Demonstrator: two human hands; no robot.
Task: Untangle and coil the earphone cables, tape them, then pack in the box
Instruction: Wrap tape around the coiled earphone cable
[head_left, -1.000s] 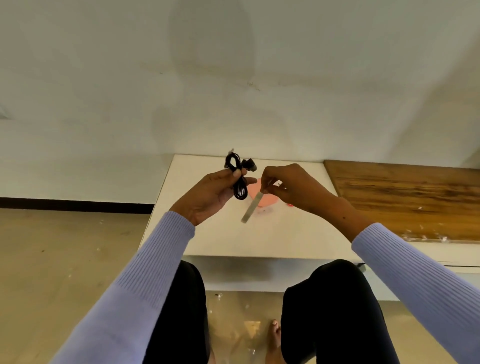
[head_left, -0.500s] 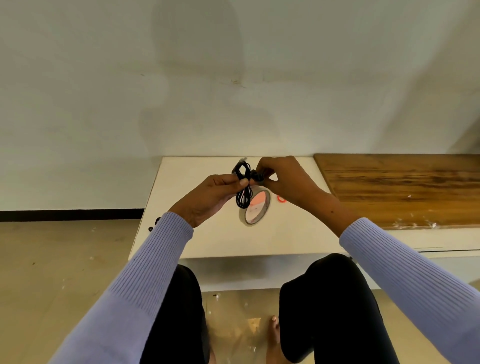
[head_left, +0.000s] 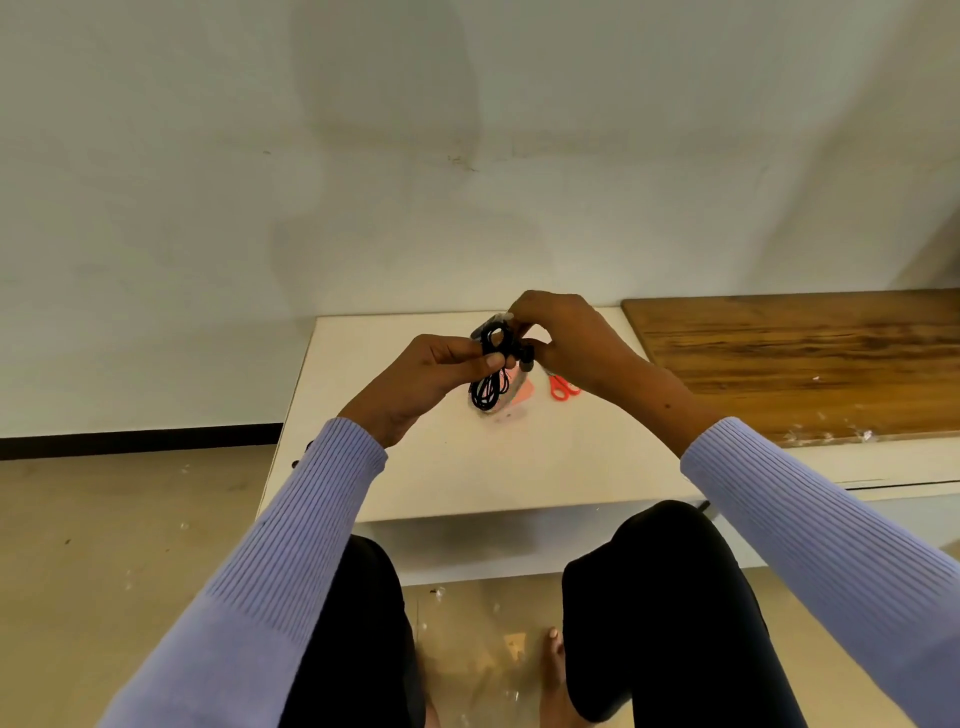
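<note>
A coiled black earphone cable (head_left: 488, 389) hangs above the white table (head_left: 467, 467), pinched at its middle by my left hand (head_left: 421, 379). My right hand (head_left: 566, 338) is closed on the top of the same bundle, where a strip of clear tape (head_left: 485, 327) shows around the upper loop. Behind the cable's lower loop lies a tape roll (head_left: 511, 400), mostly hidden. No box is in view.
Red-handled scissors (head_left: 563, 387) lie on the table just right of the tape roll, partly under my right wrist. A wooden board (head_left: 805, 358) covers the surface to the right. A white wall stands behind; my knees are under the table's front edge.
My right hand, which held a loose strip of tape below the bundle a second ago, has come up onto the top of the coil. The scissors are now uncovered.
</note>
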